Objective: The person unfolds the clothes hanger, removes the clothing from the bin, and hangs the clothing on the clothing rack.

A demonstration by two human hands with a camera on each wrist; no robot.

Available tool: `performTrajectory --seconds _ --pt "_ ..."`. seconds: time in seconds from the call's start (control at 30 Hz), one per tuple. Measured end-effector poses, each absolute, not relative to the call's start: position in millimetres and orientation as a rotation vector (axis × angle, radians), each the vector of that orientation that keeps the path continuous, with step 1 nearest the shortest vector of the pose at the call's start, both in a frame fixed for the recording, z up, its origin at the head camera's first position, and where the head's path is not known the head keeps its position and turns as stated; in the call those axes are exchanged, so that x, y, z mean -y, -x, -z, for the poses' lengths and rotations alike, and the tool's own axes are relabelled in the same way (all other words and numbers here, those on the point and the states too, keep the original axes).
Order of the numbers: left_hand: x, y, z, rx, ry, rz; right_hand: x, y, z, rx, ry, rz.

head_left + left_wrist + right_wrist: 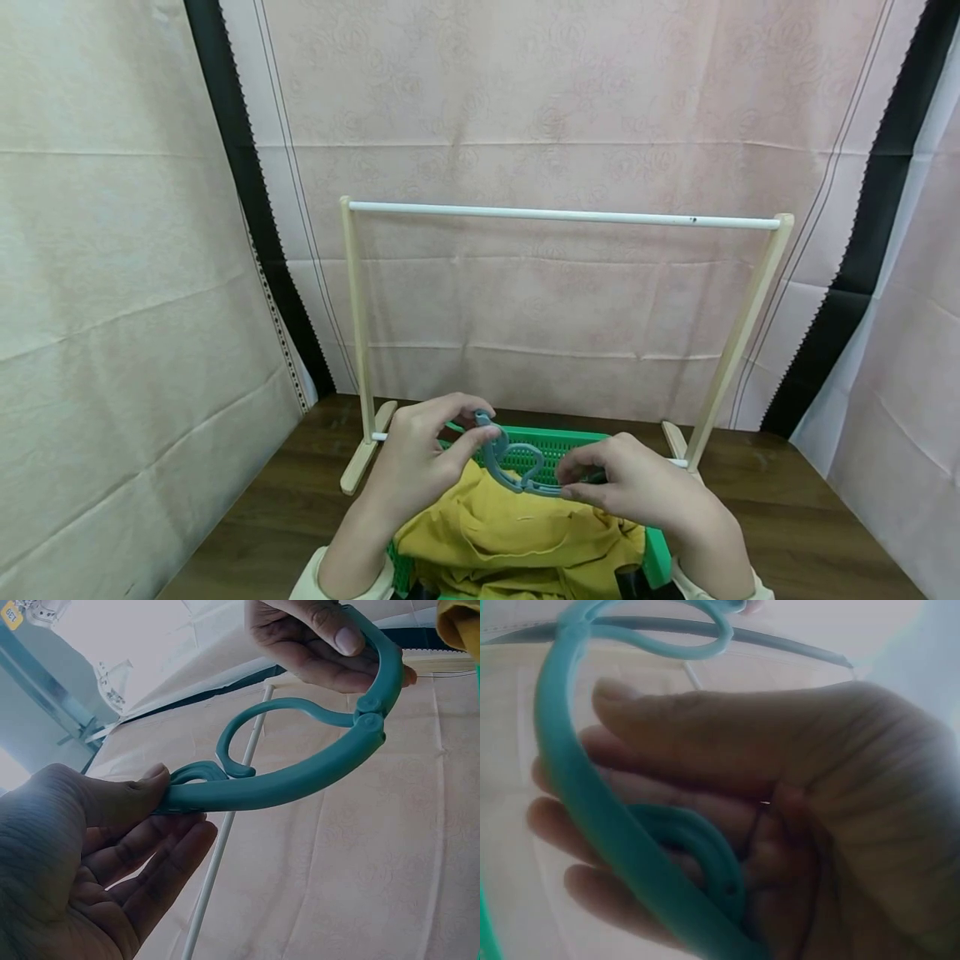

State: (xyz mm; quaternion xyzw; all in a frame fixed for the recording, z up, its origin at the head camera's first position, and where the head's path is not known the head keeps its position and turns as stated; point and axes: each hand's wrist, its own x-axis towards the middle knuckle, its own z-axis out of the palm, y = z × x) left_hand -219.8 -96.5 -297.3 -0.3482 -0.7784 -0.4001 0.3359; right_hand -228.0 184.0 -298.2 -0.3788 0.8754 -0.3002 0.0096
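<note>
Above the yellow cloth (517,533), the left hand (420,458) and right hand (641,479) grip opposite halves of a hinged hanger (300,782) stretched crosswise.

Before you, a creased, pale pinkish backdrop (540,100) with a faint pattern spans the rear; cream cloth (127,250) forms the wall to your left, a pale panel (900,375) that to your right. A black band (255,183) marks each rear corner. Below lies your dark brown tabletop (787,533). Left wrist view, upper left: a bluish-grey beam (45,675) beside bright white glare.
</note>
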Motion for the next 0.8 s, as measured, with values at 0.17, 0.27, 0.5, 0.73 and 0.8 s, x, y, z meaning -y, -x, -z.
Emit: performTrajectory --seconds 0.17,0.27,0.5,0.73,0.8 --pt "96.7 219.1 297.2 2.004 0.897 1.054 -183.8 229.8 301.1 -2.714 1.135 0.939" --pt "96.5 219.2 297.0 1.981 0.906 1.076 -183.7 231.0 302.6 -2.727 1.139 0.935" --pt "96.7 219.7 295.8 1.933 0.91 1.162 -184.4 231.6 304.3 -2.74 1.112 0.916" --pt "97.6 219.6 295.8 1.935 0.902 1.168 -184.6 231.4 304.1 -2.732 1.118 0.908" --pt "97.5 219.3 295.5 1.933 0.899 1.17 -184.0 231.5 304.0 -2.722 1.12 0.913"
